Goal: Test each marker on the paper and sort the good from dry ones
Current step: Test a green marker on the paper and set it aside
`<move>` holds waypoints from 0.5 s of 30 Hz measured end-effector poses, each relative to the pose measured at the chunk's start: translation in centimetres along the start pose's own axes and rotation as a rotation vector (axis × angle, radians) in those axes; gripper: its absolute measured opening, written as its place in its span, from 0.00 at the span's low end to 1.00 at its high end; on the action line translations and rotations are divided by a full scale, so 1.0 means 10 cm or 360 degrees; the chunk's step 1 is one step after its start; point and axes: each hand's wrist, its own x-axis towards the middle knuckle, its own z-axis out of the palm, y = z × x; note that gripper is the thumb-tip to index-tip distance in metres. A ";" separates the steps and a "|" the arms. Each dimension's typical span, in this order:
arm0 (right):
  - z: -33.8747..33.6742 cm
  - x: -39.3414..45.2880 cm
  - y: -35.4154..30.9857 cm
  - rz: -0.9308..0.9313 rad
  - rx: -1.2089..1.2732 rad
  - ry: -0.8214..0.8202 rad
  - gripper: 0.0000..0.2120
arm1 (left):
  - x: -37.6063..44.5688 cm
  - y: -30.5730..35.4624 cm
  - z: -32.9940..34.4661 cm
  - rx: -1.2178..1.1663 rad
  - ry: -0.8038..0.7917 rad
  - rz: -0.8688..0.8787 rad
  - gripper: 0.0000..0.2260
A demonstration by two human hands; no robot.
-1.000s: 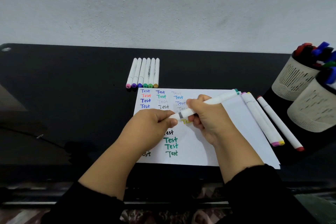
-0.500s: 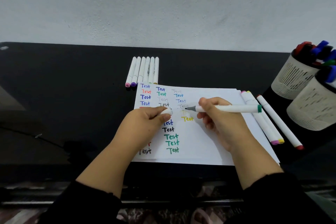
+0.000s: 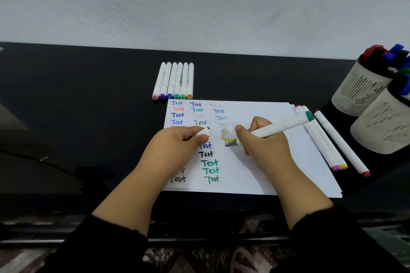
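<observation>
We note a white sheet of paper lying flat on a glossy black desk, rows of the word "Test" in several inks on it, some crisp, some faint. Six round white marker barrels with coloured end caps form a tight row just above the paper's top left corner. Three more white markers lie along its right edge. Two pale perforated cups stand at far right, cut off by the frame.

Our right hand grips a white marker with a green end, barrel tilted up to the right, dark tip on or just above the paper by the yellow word; contact is hard to judge. Our left hand rests on the paper, fingers pinching a white cap. It covers part of the left column of words
</observation>
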 end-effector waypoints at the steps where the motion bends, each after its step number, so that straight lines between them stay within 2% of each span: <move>1: 0.01 0.00 0.00 -0.0006 -0.0026 -0.0006 0.18 | 0.00 0.00 0.00 0.0006 -0.0001 0.0001 0.15; 5: 0.03 0.01 0.03 -0.0014 -0.0163 -0.0003 0.18 | 0.00 -0.02 0.00 -0.0004 -0.0004 0.0005 0.15; 9: 0.01 0.03 0.03 0.0015 -0.0061 0.0072 0.17 | 0.00 -0.02 0.00 -0.0029 -0.0021 0.0006 0.14; 15: 0.01 0.01 0.02 -0.0014 -0.0122 -0.0024 0.16 | -0.01 -0.01 -0.01 -0.0016 -0.0021 0.0005 0.14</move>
